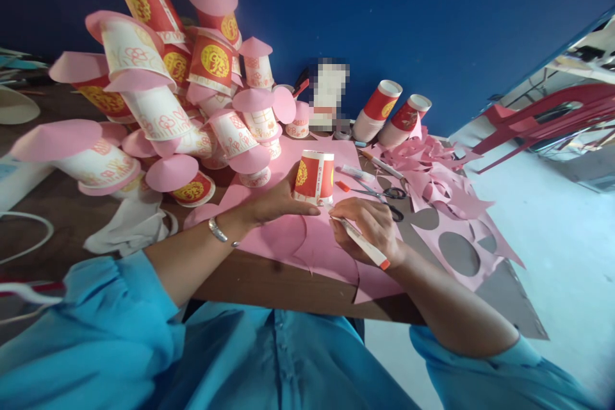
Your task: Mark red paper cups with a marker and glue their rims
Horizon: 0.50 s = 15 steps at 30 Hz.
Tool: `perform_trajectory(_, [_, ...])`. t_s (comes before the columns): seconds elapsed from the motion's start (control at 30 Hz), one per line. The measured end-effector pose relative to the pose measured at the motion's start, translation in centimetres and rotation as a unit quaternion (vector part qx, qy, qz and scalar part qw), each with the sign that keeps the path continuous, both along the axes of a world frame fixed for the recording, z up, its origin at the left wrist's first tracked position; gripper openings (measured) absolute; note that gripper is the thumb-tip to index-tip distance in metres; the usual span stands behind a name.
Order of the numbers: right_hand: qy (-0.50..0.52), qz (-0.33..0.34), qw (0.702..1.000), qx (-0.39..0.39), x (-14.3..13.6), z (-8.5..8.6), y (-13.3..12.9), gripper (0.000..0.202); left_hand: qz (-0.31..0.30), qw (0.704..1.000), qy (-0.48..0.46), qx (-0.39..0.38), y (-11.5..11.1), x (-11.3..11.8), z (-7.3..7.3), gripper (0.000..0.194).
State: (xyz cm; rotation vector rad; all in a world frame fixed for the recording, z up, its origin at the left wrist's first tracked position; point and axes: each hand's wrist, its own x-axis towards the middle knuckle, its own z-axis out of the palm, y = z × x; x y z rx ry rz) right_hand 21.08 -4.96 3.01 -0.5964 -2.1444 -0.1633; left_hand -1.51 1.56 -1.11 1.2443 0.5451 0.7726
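Note:
In the middle of the head view, my left hand is wrapped round a red paper cup with gold emblems and a white strip. Orange marks show on the white band along its lower edge. My right hand grips a white marker with an orange end, its tip close to the bottom of the cup. An orange cap lies just beyond the right hand. Near it are a white tube and black-handled scissors. Pink paper lies under both hands.
Paper cups with pink cone tops are piled at the left. Two cup stacks stand against the blue wall. Pink paper scraps cover the right side. A white cloth lies at left; a red chair stands beyond.

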Motion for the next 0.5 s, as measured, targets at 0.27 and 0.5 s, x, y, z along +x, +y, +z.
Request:
perform_trajectory(0.27, [0.008,-0.016,1.0,0.004,-0.05,0.27,-0.13,0.02,0.009,1.0,0.014,-0.01,-0.11,-0.04,0.04,0.105])
perform_trajectory(0.5, [0.01,0.003,1.0,0.003,-0.09,0.31,-0.44,0.019,0.019,0.999,0.024,-0.017,-0.16,0.12,0.26,0.105])
